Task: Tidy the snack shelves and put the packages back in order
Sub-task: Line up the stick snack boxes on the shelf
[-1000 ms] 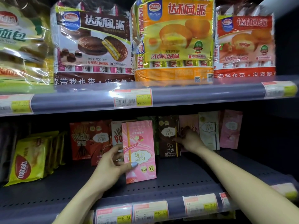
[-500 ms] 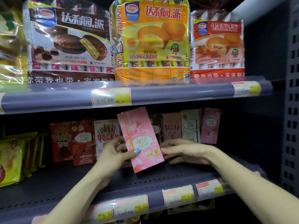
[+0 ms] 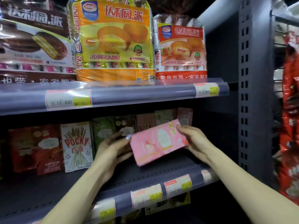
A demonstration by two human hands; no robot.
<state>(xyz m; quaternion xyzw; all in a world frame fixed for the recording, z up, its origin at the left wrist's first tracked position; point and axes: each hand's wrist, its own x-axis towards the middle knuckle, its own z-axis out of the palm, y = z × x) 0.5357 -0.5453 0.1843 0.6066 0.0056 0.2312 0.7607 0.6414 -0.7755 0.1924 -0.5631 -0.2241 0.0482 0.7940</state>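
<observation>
A pink snack box (image 3: 157, 142) lies nearly on its side in the air, just above the lower shelf (image 3: 145, 177). My left hand (image 3: 113, 147) grips its left end and my right hand (image 3: 193, 139) grips its right end. Behind it, a row of upright Pocky boxes stands along the back of that shelf: red ones (image 3: 34, 147) at the left, a white one (image 3: 76, 146), a green one (image 3: 103, 131), then brown and pink ones (image 3: 184, 115) toward the right, partly hidden by the held box.
The upper shelf (image 3: 129, 94) carries large pie bags: brown (image 3: 32, 39), orange (image 3: 111, 41) and red (image 3: 181, 49). A grey perforated upright (image 3: 249, 94) closes the shelves on the right. Beyond it hang red bags (image 3: 291, 126). Price tags line both shelf edges.
The pink box has turned from upright to nearly sideways and moved right. My right hand left the back row and took hold of the box's right end. The view shifted right.
</observation>
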